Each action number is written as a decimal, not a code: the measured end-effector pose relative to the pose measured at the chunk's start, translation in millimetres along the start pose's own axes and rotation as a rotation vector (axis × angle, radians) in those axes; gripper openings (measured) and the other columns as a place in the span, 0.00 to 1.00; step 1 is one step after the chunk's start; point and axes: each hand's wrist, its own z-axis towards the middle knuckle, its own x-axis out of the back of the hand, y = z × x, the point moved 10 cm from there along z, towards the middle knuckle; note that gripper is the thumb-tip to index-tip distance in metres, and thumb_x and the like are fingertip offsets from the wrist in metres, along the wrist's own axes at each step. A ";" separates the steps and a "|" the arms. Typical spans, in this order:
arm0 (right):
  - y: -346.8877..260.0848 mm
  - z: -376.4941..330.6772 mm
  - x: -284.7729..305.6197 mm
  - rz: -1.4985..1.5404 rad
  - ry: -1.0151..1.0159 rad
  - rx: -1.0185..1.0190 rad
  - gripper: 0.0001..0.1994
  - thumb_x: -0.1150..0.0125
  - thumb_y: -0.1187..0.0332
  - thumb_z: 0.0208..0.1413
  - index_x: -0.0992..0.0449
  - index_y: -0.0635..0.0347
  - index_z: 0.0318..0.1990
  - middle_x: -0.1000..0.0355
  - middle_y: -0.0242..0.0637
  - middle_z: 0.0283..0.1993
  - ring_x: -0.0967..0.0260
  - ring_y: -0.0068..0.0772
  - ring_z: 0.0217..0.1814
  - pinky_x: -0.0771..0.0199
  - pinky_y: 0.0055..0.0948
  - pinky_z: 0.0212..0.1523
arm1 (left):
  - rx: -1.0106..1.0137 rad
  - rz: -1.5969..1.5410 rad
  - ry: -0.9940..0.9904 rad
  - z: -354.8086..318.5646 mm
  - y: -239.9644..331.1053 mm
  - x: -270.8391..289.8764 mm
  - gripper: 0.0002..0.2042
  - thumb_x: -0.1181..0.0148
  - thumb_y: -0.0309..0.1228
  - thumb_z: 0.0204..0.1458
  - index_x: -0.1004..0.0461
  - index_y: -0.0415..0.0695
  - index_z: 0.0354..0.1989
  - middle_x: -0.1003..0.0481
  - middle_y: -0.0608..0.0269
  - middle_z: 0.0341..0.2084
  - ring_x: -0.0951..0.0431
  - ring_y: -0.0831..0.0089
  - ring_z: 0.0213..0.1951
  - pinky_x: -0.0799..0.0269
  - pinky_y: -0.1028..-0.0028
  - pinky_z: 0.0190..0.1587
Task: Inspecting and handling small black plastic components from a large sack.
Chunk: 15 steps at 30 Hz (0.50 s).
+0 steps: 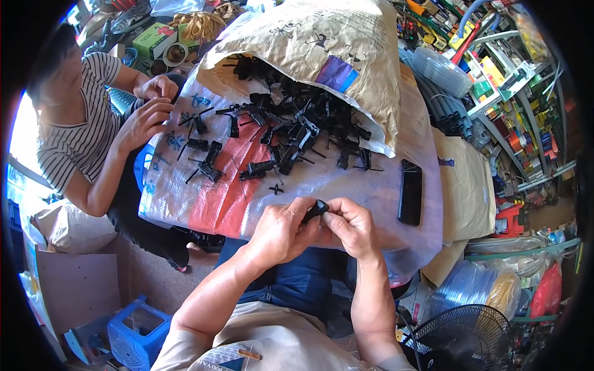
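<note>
My left hand (281, 232) and my right hand (351, 227) meet over my lap, both pinching one small black plastic part (316, 210). Just beyond them a woven plastic sack (204, 198) lies flat as a work surface. Many more black plastic parts (291, 133) spill across it from the mouth of a large tan sack (309, 43). A single tiny black piece (276, 188) lies alone close to my hands.
A person in a striped shirt (74, 133) sits at the left, both hands at the sack's edge. A black phone (410, 191) lies on the sack to the right. Shelves of hardware (513, 93) fill the right side. A black fan (470, 340) and a blue crate (137, 331) stand below.
</note>
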 end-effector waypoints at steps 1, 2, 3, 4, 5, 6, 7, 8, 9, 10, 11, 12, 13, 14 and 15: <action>1.3 0.5 -0.4 0.010 -0.029 -0.007 0.06 0.46 0.71 0.61 0.27 0.65 0.40 0.29 0.29 0.27 0.33 0.16 0.25 0.32 0.17 0.26 | 0.048 0.019 -0.027 0.3 -2.5 -2.4 0.14 0.41 0.28 0.49 0.31 0.36 0.43 0.26 0.46 0.20 0.22 0.50 0.26 0.28 0.60 0.28; 1.7 1.0 -1.1 0.020 -0.058 -0.015 0.06 0.46 0.71 0.61 0.27 0.65 0.40 0.29 0.30 0.28 0.33 0.16 0.25 0.31 0.17 0.26 | 0.047 0.018 -0.028 1.1 -1.8 -2.5 0.14 0.41 0.28 0.49 0.31 0.36 0.43 0.26 0.46 0.20 0.22 0.50 0.26 0.28 0.60 0.28; -0.2 1.6 1.0 0.019 -0.057 -0.015 0.06 0.46 0.71 0.61 0.27 0.65 0.40 0.29 0.30 0.28 0.33 0.16 0.25 0.31 0.17 0.26 | 0.050 0.018 -0.039 2.4 -2.1 -3.2 0.15 0.41 0.28 0.49 0.31 0.36 0.44 0.26 0.46 0.20 0.22 0.49 0.26 0.28 0.61 0.28; -1.1 2.7 -0.2 0.035 -0.080 -0.029 0.06 0.46 0.71 0.61 0.27 0.65 0.40 0.28 0.31 0.29 0.33 0.16 0.25 0.31 0.18 0.26 | 0.054 0.020 -0.049 3.4 -2.7 -3.0 0.15 0.42 0.28 0.49 0.31 0.36 0.45 0.26 0.45 0.20 0.22 0.49 0.26 0.27 0.61 0.28; -2.2 3.7 -2.2 0.051 -0.103 -0.042 0.06 0.47 0.71 0.60 0.27 0.65 0.40 0.28 0.31 0.29 0.32 0.17 0.25 0.31 0.18 0.26 | 0.054 0.020 -0.049 4.5 -1.8 -1.2 0.15 0.42 0.28 0.49 0.31 0.36 0.45 0.26 0.45 0.20 0.22 0.49 0.26 0.27 0.61 0.28; -4.9 4.7 -2.7 0.051 -0.104 -0.042 0.06 0.47 0.71 0.60 0.27 0.65 0.40 0.28 0.31 0.29 0.32 0.17 0.25 0.31 0.18 0.26 | 0.113 -0.046 -0.094 4.8 -5.9 -3.7 0.17 0.42 0.27 0.51 0.32 0.34 0.49 0.24 0.50 0.23 0.22 0.62 0.27 0.27 0.67 0.31; -8.2 5.0 -3.8 0.084 -0.106 -0.047 0.07 0.47 0.71 0.60 0.27 0.65 0.40 0.28 0.31 0.29 0.32 0.17 0.25 0.30 0.18 0.26 | 0.173 -0.113 -0.138 4.0 -10.6 -7.0 0.19 0.43 0.27 0.54 0.33 0.33 0.53 0.22 0.55 0.26 0.22 0.75 0.28 0.27 0.74 0.33; -11.1 5.0 -4.9 0.117 -0.107 -0.053 0.07 0.47 0.71 0.60 0.27 0.66 0.40 0.28 0.32 0.29 0.32 0.17 0.25 0.30 0.18 0.26 | 0.175 -0.113 -0.138 4.3 -13.4 -6.2 0.19 0.43 0.27 0.54 0.33 0.33 0.53 0.22 0.55 0.26 0.22 0.75 0.28 0.27 0.74 0.33; -13.8 4.6 -5.0 0.117 -0.108 -0.054 0.07 0.47 0.71 0.60 0.27 0.66 0.40 0.28 0.32 0.29 0.32 0.17 0.25 0.30 0.18 0.26 | 0.230 -0.275 -0.156 2.9 -22.0 -9.8 0.20 0.44 0.27 0.55 0.34 0.33 0.55 0.22 0.58 0.29 0.23 0.78 0.31 0.27 0.75 0.37; -13.6 3.8 -5.8 0.139 -0.120 -0.087 0.07 0.47 0.71 0.60 0.26 0.66 0.40 0.28 0.32 0.29 0.32 0.17 0.25 0.30 0.18 0.26 | 0.283 -0.437 -0.174 0.8 -28.6 -14.6 0.20 0.45 0.28 0.56 0.35 0.33 0.57 0.22 0.60 0.32 0.25 0.80 0.35 0.28 0.76 0.40; -12.1 3.4 -7.2 0.161 -0.132 -0.120 0.07 0.47 0.71 0.60 0.26 0.66 0.40 0.28 0.32 0.30 0.32 0.17 0.25 0.29 0.18 0.26 | 0.254 -0.530 -0.114 1.0 -26.8 -11.9 0.19 0.46 0.29 0.55 0.32 0.33 0.54 0.22 0.56 0.31 0.25 0.79 0.32 0.27 0.74 0.38; -12.4 4.0 -7.8 0.162 -0.133 -0.121 0.07 0.47 0.71 0.60 0.26 0.66 0.40 0.28 0.32 0.30 0.32 0.17 0.25 0.29 0.18 0.26 | 0.256 -0.530 -0.113 0.4 -26.3 -11.0 0.19 0.46 0.29 0.55 0.32 0.33 0.54 0.22 0.56 0.31 0.25 0.79 0.32 0.27 0.74 0.38; -12.2 4.1 -8.3 0.143 -0.137 -0.121 0.07 0.47 0.71 0.61 0.26 0.66 0.40 0.28 0.31 0.29 0.32 0.17 0.25 0.30 0.18 0.26 | 0.278 -0.538 -0.118 0.0 -26.1 -10.8 0.18 0.46 0.29 0.55 0.32 0.34 0.53 0.21 0.57 0.31 0.25 0.79 0.32 0.27 0.74 0.38; -11.8 3.9 -8.9 0.125 -0.142 -0.121 0.07 0.47 0.71 0.61 0.26 0.66 0.40 0.28 0.31 0.29 0.33 0.16 0.25 0.30 0.17 0.26 | 0.299 -0.546 -0.123 -0.7 -26.6 -11.2 0.17 0.47 0.29 0.55 0.31 0.34 0.52 0.21 0.57 0.31 0.25 0.79 0.33 0.27 0.74 0.39; -11.2 3.8 -9.8 0.126 -0.141 -0.123 0.07 0.47 0.71 0.61 0.26 0.66 0.40 0.28 0.31 0.29 0.33 0.16 0.25 0.30 0.17 0.26 | 0.301 -0.546 -0.125 -1.2 -26.3 -12.1 0.17 0.47 0.29 0.55 0.31 0.34 0.52 0.21 0.57 0.31 0.25 0.79 0.33 0.27 0.74 0.39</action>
